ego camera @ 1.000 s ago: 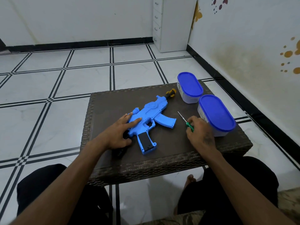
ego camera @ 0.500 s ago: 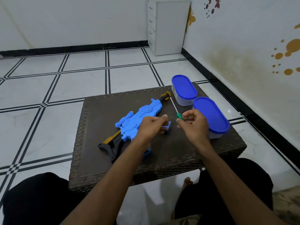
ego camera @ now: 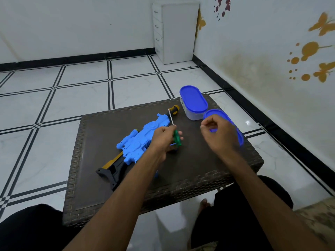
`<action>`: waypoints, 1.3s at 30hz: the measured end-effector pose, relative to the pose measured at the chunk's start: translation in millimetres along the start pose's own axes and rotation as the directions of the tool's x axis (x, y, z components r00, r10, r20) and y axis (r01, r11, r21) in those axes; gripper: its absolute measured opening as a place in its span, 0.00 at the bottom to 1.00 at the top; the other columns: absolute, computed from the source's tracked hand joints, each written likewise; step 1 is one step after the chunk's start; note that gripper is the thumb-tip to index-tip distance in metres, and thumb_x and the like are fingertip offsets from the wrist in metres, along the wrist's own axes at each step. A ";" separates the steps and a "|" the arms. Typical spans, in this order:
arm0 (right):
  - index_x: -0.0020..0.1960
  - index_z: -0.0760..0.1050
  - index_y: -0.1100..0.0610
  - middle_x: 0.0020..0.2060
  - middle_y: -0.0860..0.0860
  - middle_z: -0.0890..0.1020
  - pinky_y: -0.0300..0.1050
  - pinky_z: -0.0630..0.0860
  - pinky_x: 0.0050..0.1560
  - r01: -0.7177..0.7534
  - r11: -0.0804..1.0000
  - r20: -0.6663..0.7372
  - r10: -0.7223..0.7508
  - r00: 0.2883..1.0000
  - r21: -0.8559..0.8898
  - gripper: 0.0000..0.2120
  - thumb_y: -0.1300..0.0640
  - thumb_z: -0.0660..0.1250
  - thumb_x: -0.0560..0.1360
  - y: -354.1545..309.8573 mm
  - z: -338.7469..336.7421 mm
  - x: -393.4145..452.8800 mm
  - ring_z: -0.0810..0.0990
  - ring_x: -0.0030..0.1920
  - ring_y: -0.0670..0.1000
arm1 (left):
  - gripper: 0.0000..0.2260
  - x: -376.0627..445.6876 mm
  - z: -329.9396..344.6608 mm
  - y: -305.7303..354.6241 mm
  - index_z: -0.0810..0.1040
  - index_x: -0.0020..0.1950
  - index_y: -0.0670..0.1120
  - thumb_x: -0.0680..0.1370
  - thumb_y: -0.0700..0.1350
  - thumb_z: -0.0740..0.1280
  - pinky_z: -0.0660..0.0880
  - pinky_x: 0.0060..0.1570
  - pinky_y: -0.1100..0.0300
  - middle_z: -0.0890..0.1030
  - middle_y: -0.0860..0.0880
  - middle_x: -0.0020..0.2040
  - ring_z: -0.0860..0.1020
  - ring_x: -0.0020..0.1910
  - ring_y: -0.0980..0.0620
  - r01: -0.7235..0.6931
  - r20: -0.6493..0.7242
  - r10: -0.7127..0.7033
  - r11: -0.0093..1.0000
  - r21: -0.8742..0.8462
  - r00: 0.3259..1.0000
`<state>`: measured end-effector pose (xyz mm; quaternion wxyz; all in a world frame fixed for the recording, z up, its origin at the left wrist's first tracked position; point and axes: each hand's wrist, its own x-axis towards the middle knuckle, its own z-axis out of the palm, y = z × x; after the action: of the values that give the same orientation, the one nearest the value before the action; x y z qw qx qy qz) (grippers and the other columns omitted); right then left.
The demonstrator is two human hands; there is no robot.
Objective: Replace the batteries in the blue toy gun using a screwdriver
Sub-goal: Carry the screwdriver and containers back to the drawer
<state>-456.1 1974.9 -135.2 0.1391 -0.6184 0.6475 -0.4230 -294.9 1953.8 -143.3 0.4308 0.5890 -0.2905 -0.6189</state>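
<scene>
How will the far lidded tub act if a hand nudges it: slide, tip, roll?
The tub probably slides rather than rolls: it stands on a flat oval base. It is fairly tall and stands near the table edge, so a high push might tip it or send it off. Likely light, thin plastic; contents can't be seen.

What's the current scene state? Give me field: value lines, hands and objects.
left hand: grips the green screwdriver, shaft pointing up and away
right hand: fingers curled, holds nothing visible, over the near container
toy gun: lying on the table, stock toward the person
far container: blue lid on, at the table's far right
second screwdriver: yellow-black handle, past the gun's muzzle
</scene>
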 end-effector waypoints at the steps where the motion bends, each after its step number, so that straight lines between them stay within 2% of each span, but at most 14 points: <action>1: 0.47 0.77 0.53 0.42 0.47 0.81 0.40 0.74 0.40 0.024 0.996 -0.035 -0.027 0.999 -0.081 0.03 0.58 0.70 0.74 0.1 -5.6 6.8 0.79 0.45 0.49 | 0.05 0.6 -1.2 0.8 0.73 0.46 0.44 0.81 0.43 0.63 0.81 0.42 0.52 0.79 0.47 0.38 0.79 0.35 0.50 0.011 -0.022 -0.012 1.000 -0.025 1.000; 3: 0.56 0.76 0.53 0.51 0.52 0.80 0.47 0.73 0.47 0.040 0.942 -0.029 -0.053 0.998 -0.333 0.12 0.53 0.69 0.73 5.4 -13.6 21.3 0.75 0.56 0.56 | 0.05 2.1 -3.5 1.2 0.73 0.47 0.44 0.81 0.41 0.61 0.82 0.36 0.54 0.75 0.46 0.37 0.76 0.33 0.51 0.028 -0.048 -0.031 0.998 -0.055 0.998; 5: 0.69 0.67 0.53 0.65 0.58 0.73 0.57 0.69 0.60 -0.040 0.833 0.084 0.103 0.991 -0.552 0.27 0.45 0.67 0.73 18.5 -21.1 33.9 0.66 0.69 0.62 | 0.05 2.6 -5.1 0.3 0.74 0.51 0.43 0.81 0.40 0.58 0.79 0.29 0.59 0.72 0.47 0.37 0.73 0.31 0.52 0.033 -0.052 -0.037 0.997 -0.070 0.998; 8: 0.77 0.52 0.56 0.71 0.61 0.66 0.59 0.68 0.65 -0.236 0.800 0.231 0.418 0.878 -0.551 0.42 0.37 0.65 0.74 42.3 -27.6 46.9 0.65 0.71 0.64 | 0.09 4.0 -5.5 -4.0 0.75 0.52 0.44 0.82 0.42 0.55 0.77 0.28 0.60 0.70 0.48 0.36 0.71 0.30 0.53 0.047 -0.054 -0.052 0.995 -0.090 0.997; 12: 0.68 0.66 0.63 0.62 0.60 0.74 0.51 0.73 0.51 -0.429 0.830 0.285 0.534 0.796 -0.355 0.34 0.38 0.65 0.75 64.4 -30.0 50.6 0.76 0.59 0.61 | 0.09 0.3 -1.1 -8.8 0.71 0.46 0.46 0.82 0.48 0.57 0.75 0.31 0.57 0.68 0.48 0.36 0.69 0.30 0.52 0.077 -0.043 -0.083 0.990 -0.120 0.996; 14: 0.56 0.72 0.63 0.50 0.59 0.77 0.47 0.70 0.40 -0.480 0.836 0.270 0.543 0.795 -0.265 0.29 0.38 0.69 0.72 74.5 -31.1 47.4 0.78 0.49 0.59 | 0.08 -2.0 1.8 -12.1 0.68 0.45 0.46 0.82 0.48 0.56 0.73 0.29 0.58 0.70 0.47 0.39 0.70 0.30 0.51 0.086 -0.058 -0.092 0.991 -0.102 0.994; 17: 0.38 0.70 0.58 0.37 0.54 0.76 0.45 0.71 0.33 -0.602 0.798 0.341 0.561 0.754 0.019 0.23 0.39 0.74 0.68 78.9 -31.9 36.4 0.79 0.39 0.53 | 0.07 -6.1 6.1 -16.1 0.68 0.52 0.46 0.82 0.49 0.56 0.69 0.27 0.60 0.75 0.46 0.41 0.72 0.31 0.52 0.087 -0.036 -0.090 0.994 -0.070 0.995; 20: 0.45 0.75 0.60 0.46 0.54 0.82 0.46 0.76 0.39 -0.682 0.701 0.401 0.574 0.714 0.209 0.20 0.44 0.74 0.71 75.6 -30.2 25.9 0.82 0.47 0.54 | 0.13 -10.4 12.4 -19.1 0.69 0.60 0.42 0.82 0.51 0.57 0.75 0.29 0.60 0.79 0.45 0.44 0.78 0.34 0.51 0.085 -0.005 -0.086 0.994 -0.066 0.996; 25: 0.40 0.68 0.57 0.44 0.58 0.79 0.46 0.72 0.36 -0.623 0.718 0.380 0.507 0.774 0.310 0.18 0.47 0.73 0.73 64.8 -27.7 12.7 0.81 0.41 0.52 | 0.24 -13.1 18.4 -18.6 0.66 0.69 0.45 0.79 0.58 0.62 0.80 0.49 0.53 0.78 0.44 0.53 0.80 0.49 0.48 0.053 -0.004 -0.053 0.998 -0.020 0.999; 29: 0.54 0.75 0.62 0.52 0.56 0.83 0.52 0.78 0.43 -0.634 0.678 0.447 0.468 0.762 0.371 0.23 0.45 0.73 0.72 48.4 -22.1 0.1 0.84 0.51 0.57 | 0.22 -19.0 14.8 -15.0 0.70 0.51 0.51 0.71 0.68 0.66 0.77 0.57 0.46 0.77 0.45 0.52 0.79 0.53 0.47 -0.008 0.030 0.006 0.998 0.064 1.000; 31: 0.54 0.75 0.60 0.52 0.56 0.84 0.58 0.80 0.49 -0.626 0.656 0.492 0.415 0.766 0.421 0.21 0.45 0.73 0.72 36.0 -16.7 -5.2 0.84 0.52 0.57 | 0.34 -25.2 10.9 -10.5 0.75 0.50 0.47 0.60 0.75 0.70 0.77 0.57 0.42 0.79 0.41 0.49 0.80 0.52 0.46 -0.028 0.049 0.023 0.993 0.113 0.999; 33: 0.53 0.75 0.58 0.52 0.56 0.84 0.61 0.80 0.53 -0.623 0.620 0.535 0.358 0.765 0.477 0.18 0.47 0.72 0.73 22.8 -9.1 -9.6 0.84 0.52 0.56 | 0.47 -21.5 4.9 -11.3 0.78 0.58 0.42 0.53 0.75 0.73 0.78 0.56 0.41 0.82 0.41 0.55 0.82 0.53 0.46 -0.041 0.059 0.033 0.989 0.140 0.998; 35: 0.52 0.74 0.58 0.53 0.56 0.84 0.55 0.80 0.49 -0.606 0.627 0.556 0.311 0.771 0.489 0.15 0.47 0.70 0.75 10.9 -2.9 -13.1 0.84 0.51 0.54 | 0.44 -20.0 -5.5 -11.3 0.78 0.55 0.39 0.53 0.71 0.77 0.78 0.56 0.42 0.82 0.40 0.56 0.82 0.52 0.45 -0.064 0.046 0.059 0.990 0.123 0.997; 39: 0.53 0.77 0.56 0.49 0.52 0.85 0.48 0.81 0.46 -0.546 0.705 0.593 0.219 0.775 0.453 0.19 0.40 0.62 0.78 -3.2 1.8 -13.7 0.85 0.48 0.51 | 0.22 -23.6 -33.4 -3.8 0.76 0.48 0.45 0.65 0.58 0.77 0.78 0.54 0.46 0.85 0.42 0.46 0.83 0.49 0.45 -0.102 0.011 0.102 0.991 0.088 0.995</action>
<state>-449.9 1987.2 -138.6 0.5777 -0.4731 0.5375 -0.3919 -264.5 1981.1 -139.8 0.4345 0.5897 -0.3487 -0.5847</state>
